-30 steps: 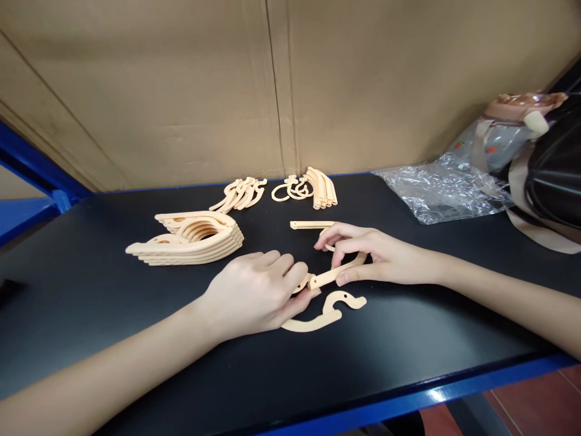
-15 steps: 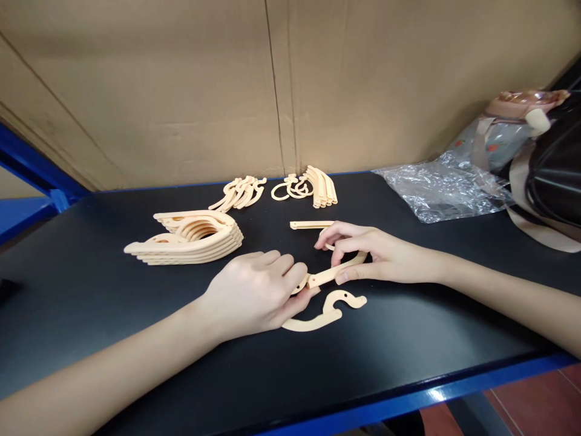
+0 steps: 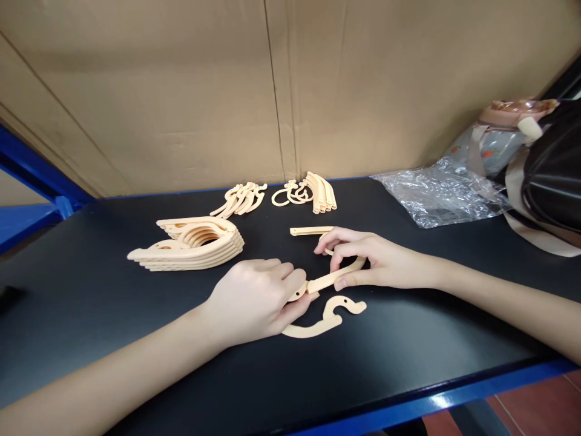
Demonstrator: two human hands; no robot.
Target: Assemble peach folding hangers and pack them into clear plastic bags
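My left hand (image 3: 258, 300) is closed on a cream plastic piece with a round end and a dark hole (image 3: 298, 294), mostly hidden under the fingers. Between the thumb and fingers of my right hand (image 3: 385, 260) is a cream curved hanger arm (image 3: 324, 282). Its left end meets the holed piece at my left fingertips; I cannot tell whether they are joined. Just below lies a hook-shaped cream piece (image 3: 334, 304) against a curved arm (image 3: 313, 329), partly under my left hand. Behind my right fingers, another straight cream arm (image 3: 308, 231) reaches leftward.
A stack of folded cream hangers (image 3: 195, 257) stands on the black table (image 3: 399, 357) at left. Loose pieces (image 3: 242, 200), rings (image 3: 297, 192) and a bundle of arms (image 3: 322, 192) lie along the cardboard wall (image 3: 181, 91). Clear plastic wrap (image 3: 436, 197), a strapped bottle (image 3: 494, 142) and a black bag (image 3: 556, 163) occupy the right.
The whole view has shifted slightly, with the table lower in it. Both hands keep nearly the same grip, and the two pieces still meet end to end.
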